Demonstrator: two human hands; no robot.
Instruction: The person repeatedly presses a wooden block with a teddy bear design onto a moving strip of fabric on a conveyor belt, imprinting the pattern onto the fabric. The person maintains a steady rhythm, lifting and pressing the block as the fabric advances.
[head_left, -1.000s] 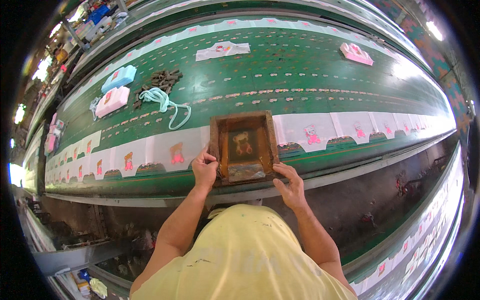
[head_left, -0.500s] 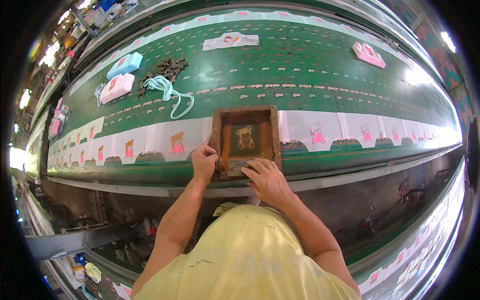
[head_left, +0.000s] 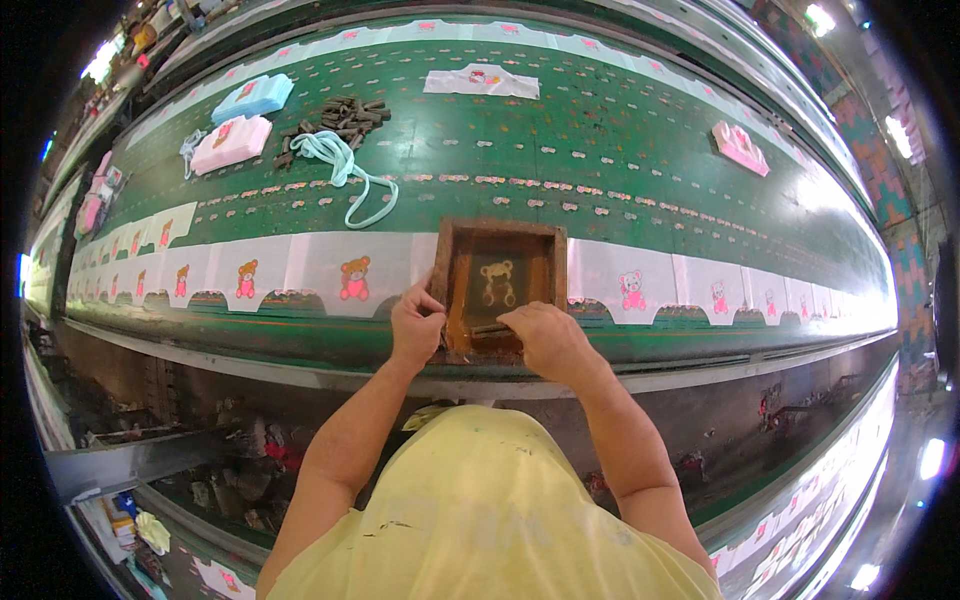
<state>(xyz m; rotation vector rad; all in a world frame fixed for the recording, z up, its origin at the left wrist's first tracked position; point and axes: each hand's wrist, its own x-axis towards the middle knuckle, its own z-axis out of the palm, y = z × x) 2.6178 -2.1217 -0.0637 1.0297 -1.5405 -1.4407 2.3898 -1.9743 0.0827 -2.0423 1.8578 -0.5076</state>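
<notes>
A wooden screen-printing frame (head_left: pixel 505 232) lies flat on the row of white cloth pieces, a bear outline showing in its mesh. My left hand (head_left: pixel 416 326) is closed on the frame's left side near its lower corner. Inside the frame, at the near end, my right hand (head_left: pixel 552 340) grips a small squeegee (head_left: pixel 490 331) with its fingers curled over it. Left of the frame is a cloth piece with a brown and pink bear (head_left: pixel 354 279). To the right, another cloth piece bears a paler bear (head_left: pixel 631 290) with pink parts.
The long green table (head_left: pixel 480 140) carries a heap of dark short pieces (head_left: pixel 350 122), a light blue cloth strip (head_left: pixel 335 160), a pink cloth stack (head_left: pixel 232 146), a blue stack (head_left: pixel 252 97) and another pink stack (head_left: pixel 740 148). A pale rail (head_left: pixel 300 372) runs along the near edge.
My right hand's fingers, spread over the squeegee before, have closed on it. My left hand stays at the frame's side. The whole view has shifted and tilted slightly.
</notes>
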